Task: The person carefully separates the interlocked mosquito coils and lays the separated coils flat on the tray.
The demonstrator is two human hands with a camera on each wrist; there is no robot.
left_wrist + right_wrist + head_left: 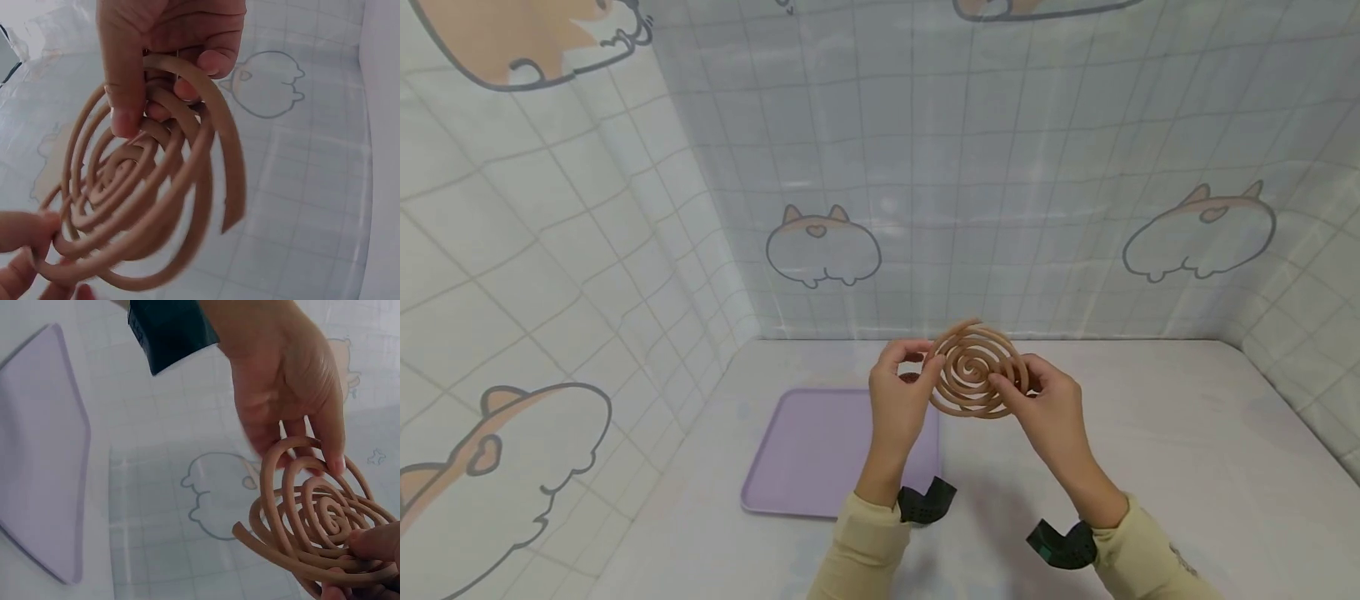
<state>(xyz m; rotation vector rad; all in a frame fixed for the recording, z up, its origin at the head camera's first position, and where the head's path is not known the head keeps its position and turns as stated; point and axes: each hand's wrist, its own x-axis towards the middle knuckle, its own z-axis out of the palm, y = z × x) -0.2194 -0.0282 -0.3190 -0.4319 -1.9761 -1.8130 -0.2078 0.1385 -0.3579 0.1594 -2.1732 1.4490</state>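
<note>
Both hands hold a brown spiral mosquito coil (973,371) up in front of the far wall. Its rings cross and stand apart from one another, and a blunt loose end shows in both wrist views. My left hand (897,400) pinches the left rim, thumb in front. On the opposite side my right hand (1054,412) grips the rings, its thumb near the spiral's centre and its other fingers partly hidden behind. In the left wrist view the right hand (169,37) is at the top; in the right wrist view the left hand (290,381) is.
A lilac tray (808,454) lies on the white table (1150,467), left of and below the hands. Tiled-pattern sheeting with cartoon corgis (823,250) encloses the back and sides. Black wrist mounts (928,502) sit at both cuffs.
</note>
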